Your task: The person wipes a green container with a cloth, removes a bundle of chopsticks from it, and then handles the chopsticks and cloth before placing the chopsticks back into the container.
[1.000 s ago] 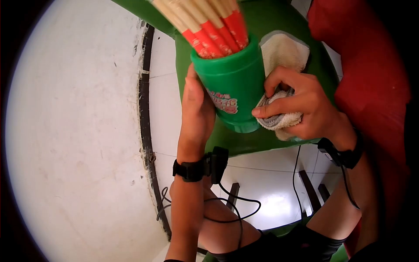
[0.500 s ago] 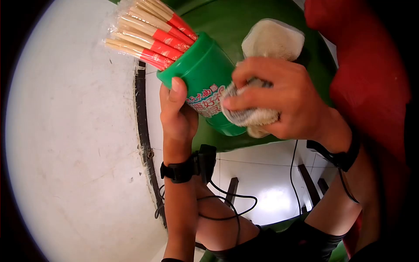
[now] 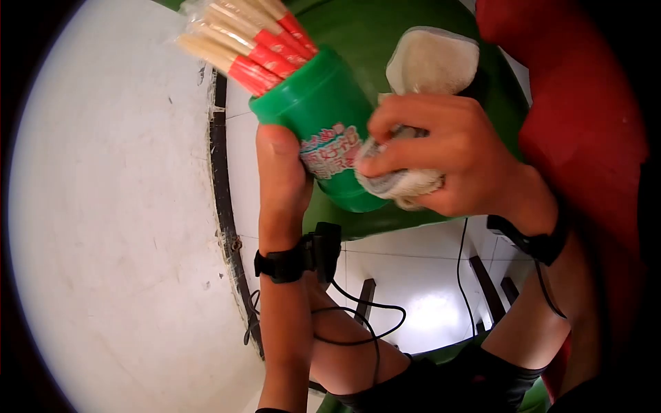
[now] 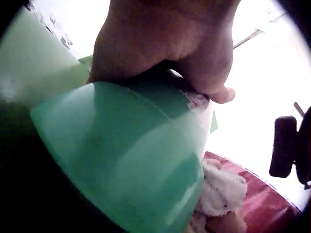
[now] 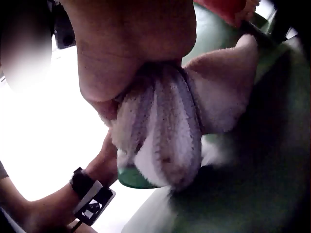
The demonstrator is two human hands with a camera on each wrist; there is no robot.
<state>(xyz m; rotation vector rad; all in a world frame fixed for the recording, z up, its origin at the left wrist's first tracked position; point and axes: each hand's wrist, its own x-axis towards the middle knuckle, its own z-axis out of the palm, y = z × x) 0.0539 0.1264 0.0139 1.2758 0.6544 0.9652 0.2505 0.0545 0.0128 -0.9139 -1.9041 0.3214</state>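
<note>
A green plastic cup (image 3: pixel 323 100) with printed lettering leans to the left in the head view. Paired chopsticks (image 3: pixel 251 51) in red-banded clear wrappers stick out of its mouth. My left hand (image 3: pixel 284 172) grips the cup's left side, thumb on the front and the other fingers hidden behind it. Bunched in my right hand (image 3: pixel 451 148) is a pale, grey-edged cloth (image 3: pixel 403 180), pressed to the cup beside the lettering. A loose flap of the cloth (image 3: pixel 434 60) spreads beyond the knuckles. In the right wrist view the cloth (image 5: pixel 167 131) hangs in thick folds below the hand.
Beneath the cup is a green padded seat (image 3: pixel 361 24). Red fabric (image 3: pixel 571 103) drapes along the right, and a whitish wall (image 3: pixel 117 206) stands at the left. A black cable (image 3: pixel 375 341) loops from the left wristband over the person's legs.
The cup has tipped left and moved left, bringing its lettering round to face the camera. My right hand has followed leftward with the cloth, onto the cup's front. In the last half second little has shifted.
</note>
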